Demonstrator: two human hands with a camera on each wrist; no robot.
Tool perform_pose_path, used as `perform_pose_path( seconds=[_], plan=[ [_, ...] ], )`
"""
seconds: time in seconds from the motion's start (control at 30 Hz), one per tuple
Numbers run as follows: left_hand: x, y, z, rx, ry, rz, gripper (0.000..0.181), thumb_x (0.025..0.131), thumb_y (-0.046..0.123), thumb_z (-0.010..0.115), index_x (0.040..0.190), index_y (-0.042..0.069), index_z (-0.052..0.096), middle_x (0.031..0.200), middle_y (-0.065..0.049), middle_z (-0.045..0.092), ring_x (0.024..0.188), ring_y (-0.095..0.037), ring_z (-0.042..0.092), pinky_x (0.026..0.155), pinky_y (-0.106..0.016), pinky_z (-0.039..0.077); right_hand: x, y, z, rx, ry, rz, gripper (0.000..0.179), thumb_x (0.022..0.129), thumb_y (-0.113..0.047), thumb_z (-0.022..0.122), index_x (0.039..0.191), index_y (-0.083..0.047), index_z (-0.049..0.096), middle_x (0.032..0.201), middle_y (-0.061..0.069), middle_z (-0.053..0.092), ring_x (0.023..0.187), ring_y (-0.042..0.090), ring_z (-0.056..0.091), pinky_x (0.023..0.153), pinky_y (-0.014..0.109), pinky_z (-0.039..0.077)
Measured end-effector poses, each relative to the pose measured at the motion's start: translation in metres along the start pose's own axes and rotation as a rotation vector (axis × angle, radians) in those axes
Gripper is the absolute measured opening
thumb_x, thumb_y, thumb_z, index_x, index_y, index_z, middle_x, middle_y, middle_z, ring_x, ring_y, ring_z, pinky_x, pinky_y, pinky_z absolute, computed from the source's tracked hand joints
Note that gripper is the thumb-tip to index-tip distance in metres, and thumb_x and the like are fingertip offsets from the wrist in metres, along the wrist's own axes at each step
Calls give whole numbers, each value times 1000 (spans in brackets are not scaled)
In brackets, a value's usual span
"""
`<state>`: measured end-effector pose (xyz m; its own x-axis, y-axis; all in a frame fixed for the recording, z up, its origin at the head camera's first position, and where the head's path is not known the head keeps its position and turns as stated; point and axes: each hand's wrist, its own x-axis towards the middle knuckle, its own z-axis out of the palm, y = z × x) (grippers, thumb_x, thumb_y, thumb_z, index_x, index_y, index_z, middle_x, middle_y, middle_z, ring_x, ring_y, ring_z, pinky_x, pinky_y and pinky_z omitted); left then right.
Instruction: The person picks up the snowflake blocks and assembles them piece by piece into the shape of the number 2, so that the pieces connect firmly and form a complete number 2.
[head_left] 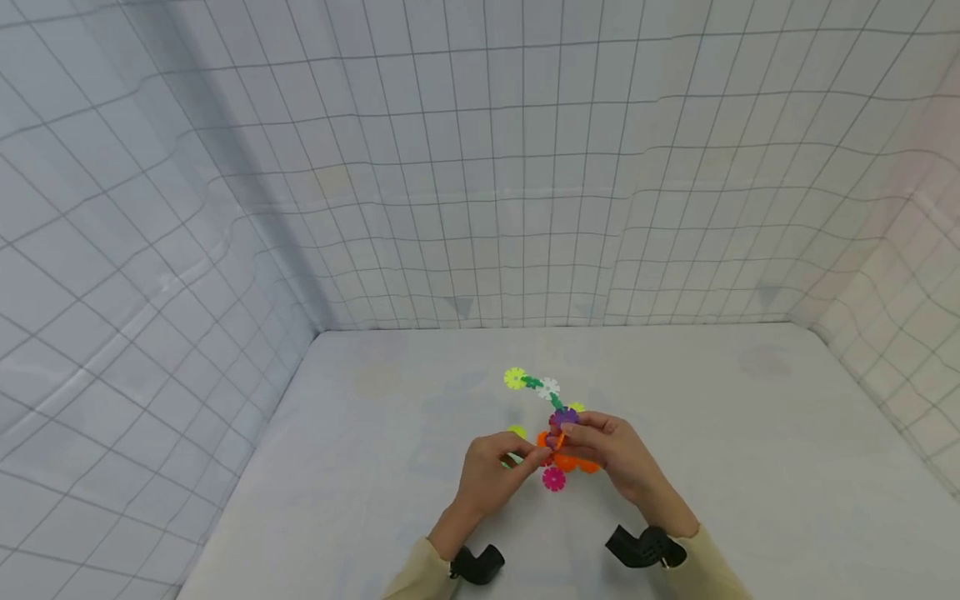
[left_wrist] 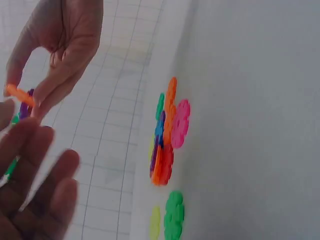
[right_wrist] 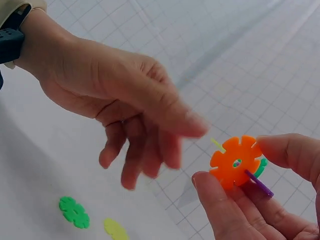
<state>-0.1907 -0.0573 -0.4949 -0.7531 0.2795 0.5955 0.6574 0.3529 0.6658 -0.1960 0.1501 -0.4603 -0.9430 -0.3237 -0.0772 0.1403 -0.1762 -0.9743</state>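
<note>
My right hand pinches an orange notched snowflake disc between thumb and fingers. A purple disc is slotted into it edge-on, and green and yellow pieces show behind. In the head view, a joined chain runs up and left from the right fingertips, with a white disc and a yellow disc at its far end. My left hand is close beside the orange disc. Its thumb is stretched toward the disc with a small gap between, and its fingers are loosely bent with nothing visible in them.
Loose discs lie on the white table beneath and around the hands: a pink one, several orange ones, a green one and a yellow one. Grid-patterned white sheets wall the back and sides.
</note>
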Motion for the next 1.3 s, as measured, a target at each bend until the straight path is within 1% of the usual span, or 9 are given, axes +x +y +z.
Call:
perform_pose_path(
  seconds=[0.13,0.23,0.4,0.57,0.87,1.0,1.1,1.2,1.3],
  plan=[
    [0,-6,-10,187,-147,-299,12,84,26,74,86,15,76,83,10,68,73,-6,60,64,-23,51,0,-3,-4,25,-19,6,17,92,-16,64,94,1,64,99,19,68,87,27,68,85,37,51],
    [-3,-11,-12,312,-253,-417,18,81,27,77,93,14,76,91,6,67,83,-13,57,70,-28,49,-1,-5,-6,47,-42,6,10,94,-14,62,92,-5,65,92,12,70,85,23,68,85,36,51],
    [-7,-15,-8,405,-328,-424,29,75,27,81,98,10,75,92,1,58,85,-17,45,68,-27,45,-3,-8,-10,112,-99,-8,8,97,-10,55,96,-7,63,89,6,70,84,20,68,85,36,51],
    [-8,-16,-6,398,-327,-417,23,75,23,82,92,9,75,88,1,53,84,-17,43,67,-27,44,-4,-11,-13,152,-152,-34,10,98,-8,51,107,-4,53,94,6,70,88,20,68,84,35,51],
    [-8,-18,-7,274,-305,-414,21,75,12,81,84,11,62,78,5,54,72,-13,47,64,-27,45,-6,-14,-13,177,-148,-50,18,99,-10,49,115,-4,44,101,9,68,93,25,67,87,35,50],
    [-6,-17,-7,193,-196,-398,16,78,7,78,82,13,64,75,7,58,67,-9,53,63,-25,48,-6,-14,-14,182,-148,-65,16,100,-10,47,115,-5,45,100,7,69,92,23,67,86,33,50],
    [-2,-11,-7,83,-111,-389,9,82,9,75,86,12,68,78,7,63,70,-7,58,65,-23,52,-6,-14,-15,178,-137,-73,15,100,-9,47,114,-6,46,98,5,68,90,21,67,85,32,51],
    [7,19,-15,-87,-73,-413,8,83,10,74,90,6,71,80,0,67,70,-15,65,64,-24,53,-5,-15,-15,167,-124,-86,16,99,-9,47,115,-6,47,98,4,68,89,20,67,85,33,51],
    [14,49,-20,-288,-56,-476,12,84,7,73,91,-2,71,78,-9,69,69,-30,67,63,-29,55,-4,-15,-15,151,-112,-105,17,99,-8,47,116,-5,48,99,4,68,88,20,67,85,34,51]
  ],
)
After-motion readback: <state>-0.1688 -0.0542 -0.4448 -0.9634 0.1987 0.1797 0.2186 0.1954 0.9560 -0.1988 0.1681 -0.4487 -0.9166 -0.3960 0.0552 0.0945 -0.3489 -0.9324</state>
